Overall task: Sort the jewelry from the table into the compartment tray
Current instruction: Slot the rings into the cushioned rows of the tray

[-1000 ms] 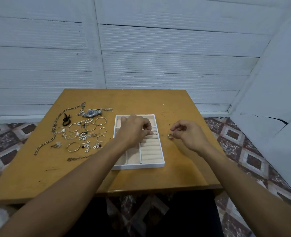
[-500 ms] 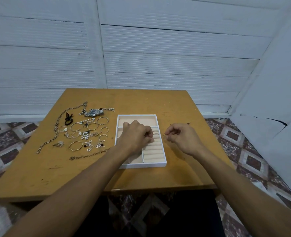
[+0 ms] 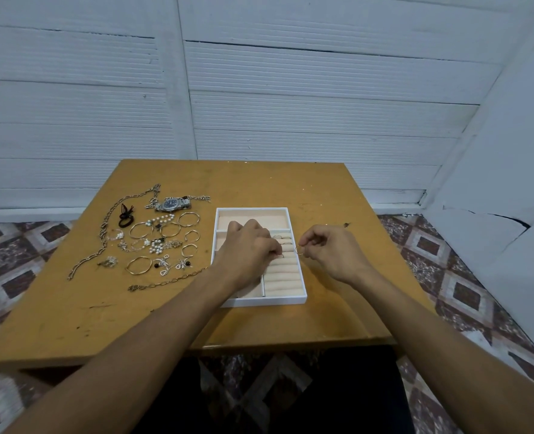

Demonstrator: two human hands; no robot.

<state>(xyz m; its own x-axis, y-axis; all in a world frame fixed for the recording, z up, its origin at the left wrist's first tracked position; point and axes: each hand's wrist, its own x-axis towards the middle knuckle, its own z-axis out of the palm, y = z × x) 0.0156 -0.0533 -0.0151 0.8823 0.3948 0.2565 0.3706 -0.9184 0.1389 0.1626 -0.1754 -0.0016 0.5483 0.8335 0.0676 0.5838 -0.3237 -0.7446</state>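
Metal ring in each of the hands. Left hand (image 3: 248, 250) is over the compartment tray (image 3: 268, 301) at frame centre, fingers curled, tips pinching a small ring (image 3: 280, 255) down against the ring rolls (image 3: 286, 278) in the tray's right section. Can't tell if it's fully in the slot, as the fingers cover it. Right hand (image 3: 333, 253) pinches a thin ring (image 3: 298, 250) between thumb and forefinger, just at the tray's right rim, level with the left hand's fingertips. Seated rings (image 3: 278, 237) are already in slots higher up the rolls.

Step in hand, my read: rings go in one at a time, left seats, right queues the next.

Next move: left lets go and clears the rolls, then right brings the thin ring over the rim and pushes it edge-on into a free slot. Needs a light, square push, or the ring lies flat on the roll.

Loose jewelry is at frame left on the bench (image 3: 322, 189): watch (image 3: 173, 204), long chain (image 3: 102, 236), bangles (image 3: 138, 265), pearl pieces. Most of the sort is not yet done.
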